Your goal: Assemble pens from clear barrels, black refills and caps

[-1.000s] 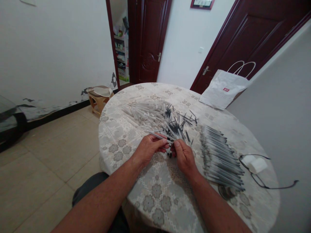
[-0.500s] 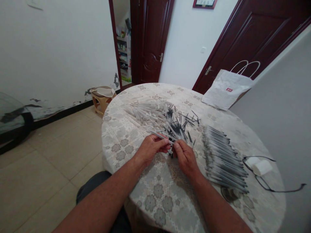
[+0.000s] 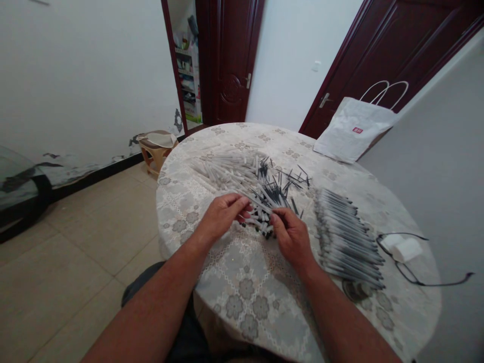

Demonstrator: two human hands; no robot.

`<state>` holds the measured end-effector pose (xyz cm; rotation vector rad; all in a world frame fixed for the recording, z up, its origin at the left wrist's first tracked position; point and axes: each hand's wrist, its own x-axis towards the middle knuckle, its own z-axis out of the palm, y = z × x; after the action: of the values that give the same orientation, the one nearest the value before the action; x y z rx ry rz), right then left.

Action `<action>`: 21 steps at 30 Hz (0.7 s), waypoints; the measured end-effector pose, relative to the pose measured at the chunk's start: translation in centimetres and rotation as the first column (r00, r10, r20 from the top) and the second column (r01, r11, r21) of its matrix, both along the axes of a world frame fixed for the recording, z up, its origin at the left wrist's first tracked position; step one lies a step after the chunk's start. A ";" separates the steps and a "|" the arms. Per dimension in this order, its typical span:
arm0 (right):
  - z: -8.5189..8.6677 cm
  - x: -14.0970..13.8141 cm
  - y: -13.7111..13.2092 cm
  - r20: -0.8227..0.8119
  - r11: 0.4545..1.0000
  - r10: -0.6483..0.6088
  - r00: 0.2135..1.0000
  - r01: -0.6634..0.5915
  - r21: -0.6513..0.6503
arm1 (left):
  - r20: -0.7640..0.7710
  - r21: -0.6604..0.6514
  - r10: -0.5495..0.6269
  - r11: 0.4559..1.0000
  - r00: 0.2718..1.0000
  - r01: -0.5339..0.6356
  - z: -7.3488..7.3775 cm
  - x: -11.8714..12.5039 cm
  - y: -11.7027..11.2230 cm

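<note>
My right hand (image 3: pixel 291 232) pinches one end of a slim pale pen barrel (image 3: pixel 260 202), which slants up and left. Beside it, my left hand (image 3: pixel 226 214) has its fingers curled and thumb bent over them; whatever is between the fingertips is hidden. A loose heap of translucent white pen barrels (image 3: pixel 227 169) lies beyond my hands. Next to that heap are many thin black-ended pen parts (image 3: pixel 275 191). Small white and black pieces (image 3: pixel 260 224) are scattered between my hands. To the right, filled-looking pens (image 3: pixel 350 237) lie side by side in a stack.
A round table with a patterned cloth (image 3: pixel 245 302) carries everything. Eyeglasses (image 3: pixel 410 277) and a white roll (image 3: pixel 407 250) lie at the right. By the wall stands a white paper bag (image 3: pixel 353 128). A small stool (image 3: pixel 153 154) is on the floor at left.
My hands have moved apart slightly and a little farther forward. My left hand has shifted left, uncovering small pieces between the hands. The view has tilted slightly.
</note>
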<state>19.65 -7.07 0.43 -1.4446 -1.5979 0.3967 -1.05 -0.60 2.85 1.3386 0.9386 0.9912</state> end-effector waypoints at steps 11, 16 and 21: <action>-0.8 1.2 0.5 -0.104 0.991 -0.133 0.986 0.135 0.005 | -0.588 0.414 0.247 0.910 0.771 0.025 -2.0 -3.8 2.2; -0.6 1.1 0.5 -0.091 0.992 -0.128 0.988 0.129 0.007 | -0.692 0.412 0.223 0.903 0.686 0.122 -2.9 -3.5 2.2; -0.5 1.0 0.3 -0.073 0.992 -0.123 0.990 0.123 0.005 | -0.799 0.382 0.265 0.917 0.539 0.116 -3.2 -2.4 1.3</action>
<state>20.66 -6.76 -0.04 -1.4963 -1.4430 0.3651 -3.49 0.73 -0.35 2.2415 1.5897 0.5501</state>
